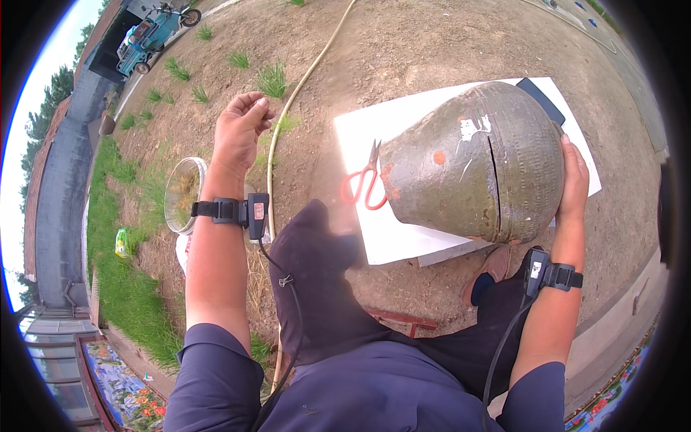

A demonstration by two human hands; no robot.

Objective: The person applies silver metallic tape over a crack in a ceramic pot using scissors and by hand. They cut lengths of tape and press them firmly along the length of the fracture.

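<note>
A large brown-green glazed pottery jar (461, 165) lies on its side on a white sheet (381, 237). A long dark crack runs across its wall, near bands of small dents. My right hand (574, 180) rests on the jar's right end, its fingers pressed around the edge and partly hidden behind it. Off to the left, my left hand (245, 129) is raised above the dirt with fingers curled and thumb against them. Whatever it might hold is too small to make out. Scissors with red handles (368, 183) lie at the jar's narrow left end, blades pointing away from me.
A dark flat slab like a phone (541, 101) lies at the sheet's far right corner. Left of the sheet runs a pale hose (302, 79), with a clear plastic bucket (173, 209) beside my left forearm. A blue cargo tricycle (155, 34) stands far left.
</note>
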